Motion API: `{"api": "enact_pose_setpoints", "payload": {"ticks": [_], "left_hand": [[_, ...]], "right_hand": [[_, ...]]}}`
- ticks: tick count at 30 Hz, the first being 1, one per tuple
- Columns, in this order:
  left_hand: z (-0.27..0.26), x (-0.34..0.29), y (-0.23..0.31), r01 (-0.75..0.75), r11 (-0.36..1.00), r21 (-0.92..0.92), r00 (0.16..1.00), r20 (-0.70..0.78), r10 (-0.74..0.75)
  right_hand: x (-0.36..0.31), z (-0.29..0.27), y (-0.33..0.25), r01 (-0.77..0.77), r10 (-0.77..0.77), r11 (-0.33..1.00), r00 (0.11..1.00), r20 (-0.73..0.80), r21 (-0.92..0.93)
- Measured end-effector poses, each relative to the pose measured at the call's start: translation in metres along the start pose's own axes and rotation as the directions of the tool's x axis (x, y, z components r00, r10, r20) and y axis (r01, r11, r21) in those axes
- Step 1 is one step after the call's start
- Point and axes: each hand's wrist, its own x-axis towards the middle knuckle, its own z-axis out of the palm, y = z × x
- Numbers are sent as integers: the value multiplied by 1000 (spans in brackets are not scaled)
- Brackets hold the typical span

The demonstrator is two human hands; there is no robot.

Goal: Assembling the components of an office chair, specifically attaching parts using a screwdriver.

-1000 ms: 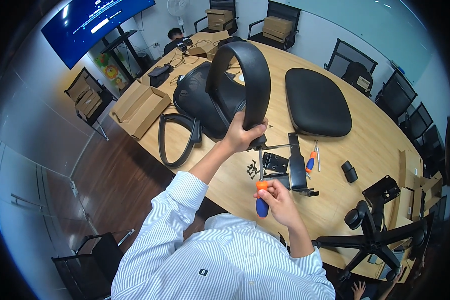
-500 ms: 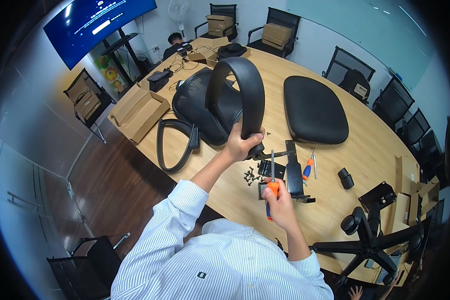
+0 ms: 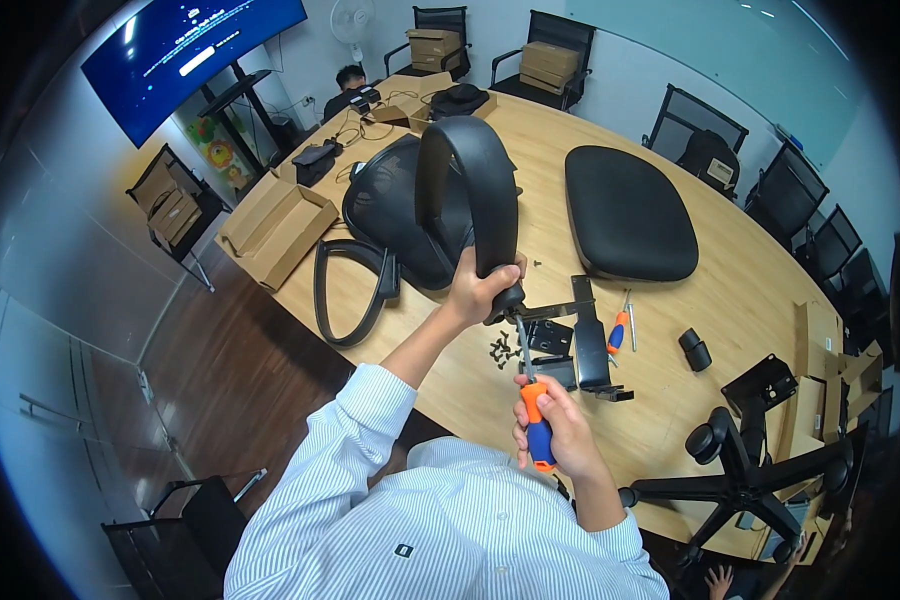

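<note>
My left hand (image 3: 480,290) grips a black looped chair armrest (image 3: 490,190) near its lower end and holds it up above the table. In my right hand (image 3: 562,425) is a screwdriver (image 3: 537,425) with an orange and blue handle. Its shaft points up, and the tip meets the underside of the armrest's end; the exact contact is too small to make out. Below the armrest lie several black screws (image 3: 503,350) and a black metal plate (image 3: 550,338). A long black bracket (image 3: 592,340) rests just right of them. Another armrest (image 3: 355,290) lies at the left.
A mesh chair back (image 3: 400,210) lies behind the armrest, with a black seat cushion (image 3: 630,212) to the right. A second screwdriver (image 3: 618,330), a black cylinder (image 3: 694,350) and a wheeled chair base (image 3: 740,485) occupy the right side. An open cardboard box (image 3: 275,230) sits at the left edge.
My right hand has turned the screwdriver and brought its tip left onto the armrest's lower end. The armrest has shifted slightly left and down in my left hand.
</note>
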Motion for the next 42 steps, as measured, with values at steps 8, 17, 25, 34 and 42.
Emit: {"api": "enact_pose_setpoints", "payload": {"ticks": [8,17,25,34,42], "left_hand": [[-1,0,-10,-34,999,3,999,8,34],[2,-2,-2,17,999,28,999,46,-18],[3,-3,-2,28,1000,2,999,-14,-28],[8,-6,-14,14,997,73,999,-33,-12],[33,-21,-19,-113,973,201,988,-84,133]], "right_hand": [[-6,-5,-7,-58,52,990,998,47,131],[-6,-13,-10,-65,31,956,992,122,285],[12,-5,5,-81,-739,62,666,-100,-995],[17,-27,14,-10,-288,831,848,-445,-556],[75,-4,8,301,-223,951,833,-506,77]]}}
